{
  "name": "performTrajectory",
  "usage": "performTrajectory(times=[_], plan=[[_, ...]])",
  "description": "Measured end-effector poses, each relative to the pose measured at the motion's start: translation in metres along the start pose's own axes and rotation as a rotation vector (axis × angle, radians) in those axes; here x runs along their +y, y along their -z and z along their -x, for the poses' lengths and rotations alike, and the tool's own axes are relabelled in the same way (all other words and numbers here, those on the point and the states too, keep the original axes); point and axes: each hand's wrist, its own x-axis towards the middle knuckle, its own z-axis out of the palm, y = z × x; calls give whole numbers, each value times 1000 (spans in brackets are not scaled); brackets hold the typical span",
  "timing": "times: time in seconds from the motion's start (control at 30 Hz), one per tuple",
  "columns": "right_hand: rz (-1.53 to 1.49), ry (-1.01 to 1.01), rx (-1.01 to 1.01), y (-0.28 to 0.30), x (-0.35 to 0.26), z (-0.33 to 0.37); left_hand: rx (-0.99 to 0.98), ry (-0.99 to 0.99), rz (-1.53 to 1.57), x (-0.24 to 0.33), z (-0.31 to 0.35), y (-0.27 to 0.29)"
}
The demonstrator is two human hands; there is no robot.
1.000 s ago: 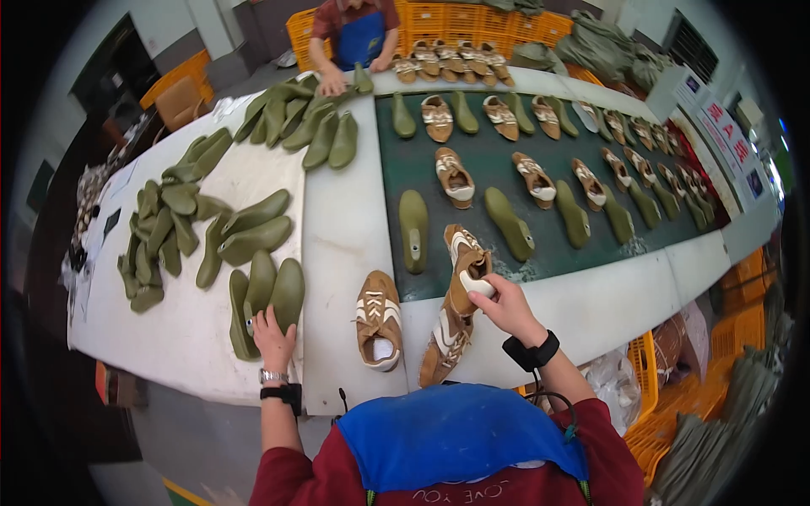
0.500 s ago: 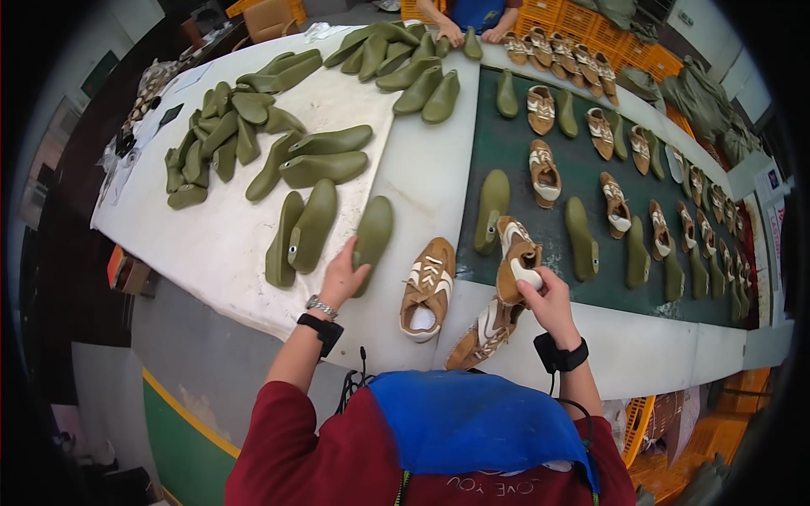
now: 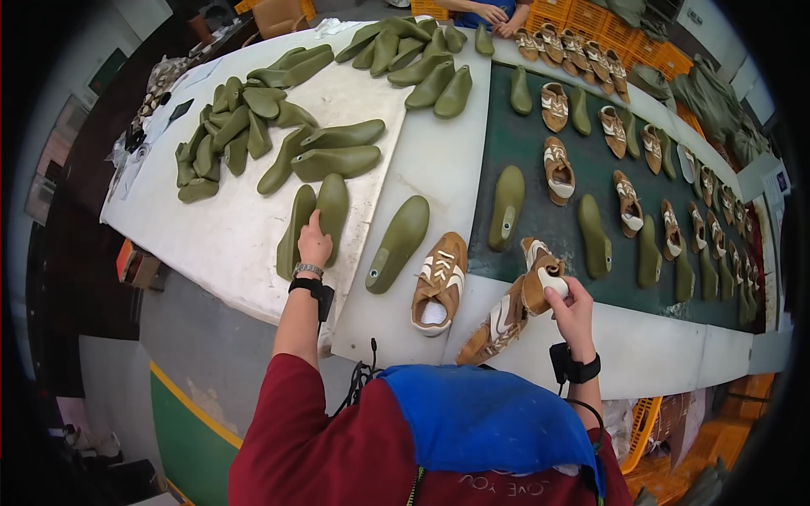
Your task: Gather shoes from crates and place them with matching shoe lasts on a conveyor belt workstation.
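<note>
In the head view, we see the left hand (image 3: 314, 242) at about nine o'clock from the picture's centre, laid palm-down with fingers together on a pair of olive-green shoe lasts (image 3: 323, 216) lying side by side on the white table (image 3: 228, 244). Whether it actually clasps them we cannot tell. A single green last (image 3: 398, 244) lies just at three o'clock of that hand, apart from it.

The right hand (image 3: 572, 302), toward four o'clock of centre, pinches the heel end of a tan-and-white shoe (image 3: 540, 271) at the near edge of the dark green mat (image 3: 591, 211). Just at seven o'clock of it a second tan shoe (image 3: 496, 325) lies tilted, and at nine o'clock a third tan shoe (image 3: 439, 282) rests on the table.

At twelve o'clock, another person's hands (image 3: 498, 17) rest at the table's far end.
</note>
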Motion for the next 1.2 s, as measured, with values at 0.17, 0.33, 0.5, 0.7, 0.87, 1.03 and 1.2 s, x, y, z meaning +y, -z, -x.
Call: performTrajectory(times=[0.17, 0.33, 0.5, 0.7, 0.87, 1.03, 1.2], plan=[[36, 33, 5, 0, -2, 4, -109, -126, 179, 14, 35, -2], [29, 23, 39, 1, -9, 3, -76, -136, 560, -34, 14, -8], [7, 68, 12, -3, -12, 1, 57, 149, 217, -147, -11, -5], [15, 65, 82, 4, 2, 8, -78, 268, -97, -57, 21, 5], [98, 120, 62, 0, -4, 6, 182, -353, -229, -12, 85, 12], [186, 267, -12, -11, -27, -22, 88, -311, 48, -9, 70, -1], [182, 255, -36, -45, -28, -110, 139, -397, 108, -6, 27, -10]])
